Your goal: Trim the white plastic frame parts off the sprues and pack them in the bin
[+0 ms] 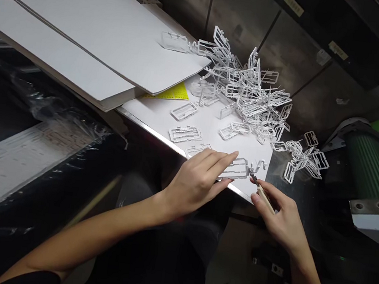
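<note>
My left hand [202,176] pinches a flat white plastic frame [240,169] by its left side, just over the front edge of the white work surface. A pair of nippers [263,196] with pale handles is gripped in my right hand [282,215]. Their dark jaws meet the frame's right end, where a curly white sprue piece [259,165] sticks out. Whether the jaws are closed on the plastic I cannot tell. Close to my left hand lie more loose frames [185,134], one partly hidden behind the fingers.
A tangled heap of white frames [250,94] covers the back of the work surface [208,123], with a smaller cluster [306,161] to its right. Large white sheets [96,24] overhang at left, above a yellow ruler-like piece [173,92]. A green ribbed roller [375,167] stands at right.
</note>
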Demonstrator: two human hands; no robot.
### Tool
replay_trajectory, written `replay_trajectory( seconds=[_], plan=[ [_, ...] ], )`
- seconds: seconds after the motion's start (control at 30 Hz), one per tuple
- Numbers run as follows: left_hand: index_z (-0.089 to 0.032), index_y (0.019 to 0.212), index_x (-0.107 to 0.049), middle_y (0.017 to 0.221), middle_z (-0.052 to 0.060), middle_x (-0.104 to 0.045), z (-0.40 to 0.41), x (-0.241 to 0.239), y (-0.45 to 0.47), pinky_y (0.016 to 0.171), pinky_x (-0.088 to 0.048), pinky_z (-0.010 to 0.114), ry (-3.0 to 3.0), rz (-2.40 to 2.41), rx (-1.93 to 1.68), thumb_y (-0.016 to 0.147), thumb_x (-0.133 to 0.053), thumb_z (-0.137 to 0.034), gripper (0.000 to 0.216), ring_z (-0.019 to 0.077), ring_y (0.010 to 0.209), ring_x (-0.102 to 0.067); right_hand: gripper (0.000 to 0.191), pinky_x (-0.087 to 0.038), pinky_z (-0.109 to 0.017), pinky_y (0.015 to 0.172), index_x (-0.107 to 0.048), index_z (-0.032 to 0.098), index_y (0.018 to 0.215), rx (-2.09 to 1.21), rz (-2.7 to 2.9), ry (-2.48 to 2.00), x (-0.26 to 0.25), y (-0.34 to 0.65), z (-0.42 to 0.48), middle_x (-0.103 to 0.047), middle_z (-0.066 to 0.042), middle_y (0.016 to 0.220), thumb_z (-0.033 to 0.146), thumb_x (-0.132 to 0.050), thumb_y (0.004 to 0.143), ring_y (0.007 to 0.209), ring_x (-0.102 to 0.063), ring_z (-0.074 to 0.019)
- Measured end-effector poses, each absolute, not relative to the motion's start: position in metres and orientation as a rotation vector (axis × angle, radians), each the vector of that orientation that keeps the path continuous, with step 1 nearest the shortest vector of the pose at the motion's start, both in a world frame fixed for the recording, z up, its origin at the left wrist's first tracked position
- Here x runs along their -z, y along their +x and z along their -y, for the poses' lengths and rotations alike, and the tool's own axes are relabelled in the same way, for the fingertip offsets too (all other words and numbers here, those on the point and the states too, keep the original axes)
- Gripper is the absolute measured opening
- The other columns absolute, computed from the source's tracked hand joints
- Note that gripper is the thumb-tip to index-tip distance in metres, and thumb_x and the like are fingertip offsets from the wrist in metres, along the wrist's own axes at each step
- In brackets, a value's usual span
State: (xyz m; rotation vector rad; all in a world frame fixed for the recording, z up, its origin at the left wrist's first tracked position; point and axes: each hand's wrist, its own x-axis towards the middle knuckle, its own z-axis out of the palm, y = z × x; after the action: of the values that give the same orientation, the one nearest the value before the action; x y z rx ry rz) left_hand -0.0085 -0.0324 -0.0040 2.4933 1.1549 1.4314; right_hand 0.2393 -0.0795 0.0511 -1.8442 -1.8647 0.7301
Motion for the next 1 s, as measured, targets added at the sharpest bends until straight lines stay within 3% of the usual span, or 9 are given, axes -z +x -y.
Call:
replay_trajectory(
  seconds=[0.23, 0.47, 0.7, 1.0],
  plan=[
    [-0.009, 0.145, -0.053, 0.115, 0.010, -0.075, 0.032, 0.005, -0.004, 0.090, -0.060, 0.037, 2.527, -1.165, -1.412, 0.098, -0.069, -0.023, 0.051, 0.0229, 0.102, -0.069, 0.046, -0.057, -0.033, 0.095, -0.079, 0.025, 0.124, -0.820, 1.829, -1.832, -0.048, 0.246, 0.074, -0.078, -0.004, 0.126, 0.060, -0.071, 0.095, 0.119, -0.072, -0.0297],
    [-0.009, 0.147, -0.052, 0.118, 0.010, -0.074, 0.033, 0.007, -0.002, 0.091, -0.060, 0.038, 2.525, -1.188, -1.362, 0.097, -0.070, -0.022, 0.054, 0.0237, 0.104, -0.068, 0.048, -0.056, -0.033, 0.088, -0.077, 0.024, 0.126, -0.946, 1.859, -1.804, -0.049, 0.253, 0.066, -0.078, -0.006, 0.117, 0.060, -0.067, 0.097, 0.106, -0.072, -0.0268],
    [-0.011, 0.148, -0.052, 0.119, 0.011, -0.074, 0.033, 0.006, -0.003, 0.092, -0.060, 0.038, 2.512, -1.169, -1.362, 0.098, -0.069, -0.021, 0.053, 0.0236, 0.106, -0.068, 0.057, -0.055, -0.029, 0.064, -0.078, 0.016, 0.126, -0.976, 1.795, -1.780, -0.050, 0.254, 0.065, -0.074, -0.008, 0.093, 0.063, -0.064, 0.097, 0.074, -0.067, -0.0202],
    [-0.008, 0.146, -0.053, 0.118, 0.011, -0.074, 0.031, 0.006, -0.001, 0.091, -0.059, 0.037, 2.544, -1.189, -1.392, 0.095, -0.072, -0.019, 0.055, 0.0235, 0.104, -0.068, 0.059, -0.057, -0.031, 0.069, -0.080, 0.017, 0.126, -0.857, 1.832, -1.790, -0.046, 0.254, 0.064, -0.074, -0.008, 0.089, 0.065, -0.064, 0.096, 0.075, -0.068, -0.0220]
  ],
)
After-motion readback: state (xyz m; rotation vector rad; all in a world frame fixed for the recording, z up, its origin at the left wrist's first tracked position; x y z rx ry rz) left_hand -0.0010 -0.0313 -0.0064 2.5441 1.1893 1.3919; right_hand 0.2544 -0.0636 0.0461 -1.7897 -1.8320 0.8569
